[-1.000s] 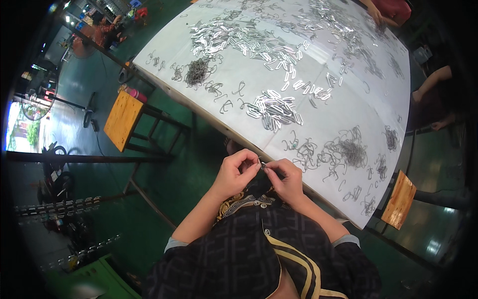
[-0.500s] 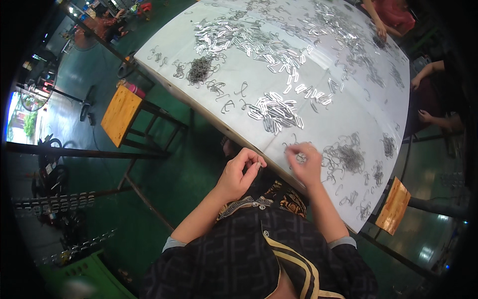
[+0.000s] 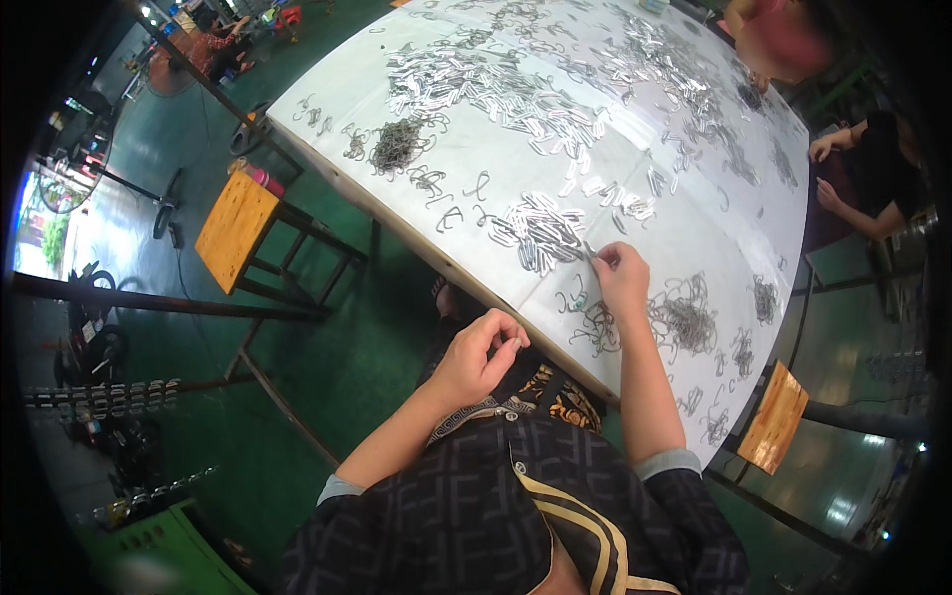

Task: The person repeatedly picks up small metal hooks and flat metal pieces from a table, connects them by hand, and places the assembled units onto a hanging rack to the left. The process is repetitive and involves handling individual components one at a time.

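My left hand point(image 3: 481, 359) is closed in a pinch just off the table's near edge. Whatever sits between its thumb and forefinger is too small to make out. Over the tabletop, my right hand point(image 3: 625, 283) pinches the end of a slim metal piece point(image 3: 589, 250) beside the near pile of shiny, elongated metal pieces point(image 3: 537, 230). Bent wire hooks point(image 3: 598, 327) lie scattered beneath my right wrist, and a denser heap of wire hooks point(image 3: 686, 315) is to its right.
The white-covered table point(image 3: 372, 203) also bears a dark hook heap point(image 3: 397, 145) at the left and a larger spread of shiny pieces point(image 3: 436, 77) farther back. Two people sit at its right side. Wooden stools point(image 3: 238, 228) stand left and right; a third person is far left.
My right hand has moved forward from near the table edge to the shiny pile and now pinches a piece there. My left hand stays closed in nearly the same place.
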Demonstrator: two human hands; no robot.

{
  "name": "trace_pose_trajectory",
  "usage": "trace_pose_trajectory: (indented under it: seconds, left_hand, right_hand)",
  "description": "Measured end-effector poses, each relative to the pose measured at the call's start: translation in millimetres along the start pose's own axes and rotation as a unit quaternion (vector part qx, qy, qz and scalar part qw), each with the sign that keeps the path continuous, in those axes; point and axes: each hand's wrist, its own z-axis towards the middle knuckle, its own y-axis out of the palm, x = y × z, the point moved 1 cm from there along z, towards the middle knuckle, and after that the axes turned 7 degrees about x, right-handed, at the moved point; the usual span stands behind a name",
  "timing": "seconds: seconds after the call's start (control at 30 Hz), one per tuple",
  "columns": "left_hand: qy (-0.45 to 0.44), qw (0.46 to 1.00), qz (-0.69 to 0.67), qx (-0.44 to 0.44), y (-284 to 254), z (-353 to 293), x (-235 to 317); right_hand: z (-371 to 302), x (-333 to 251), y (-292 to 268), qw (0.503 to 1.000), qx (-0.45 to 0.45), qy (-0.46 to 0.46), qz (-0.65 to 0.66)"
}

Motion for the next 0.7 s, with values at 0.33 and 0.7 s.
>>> trace_pose_trajectory:
  seconds: [0.33, 0.7]
  left_hand:
    - [-0.002, 1.0, -0.013, -0.011, 15, 5, 1]
    - [0.039, 0.994, 0.096, 0.027, 19, 7, 10]
  right_hand:
    - [-41, -26, -17, 0.907, -0.08, 0.169, 0.378]
    - [-97, -67, -29, 0.923, -0.133, 0.073, 0.353]
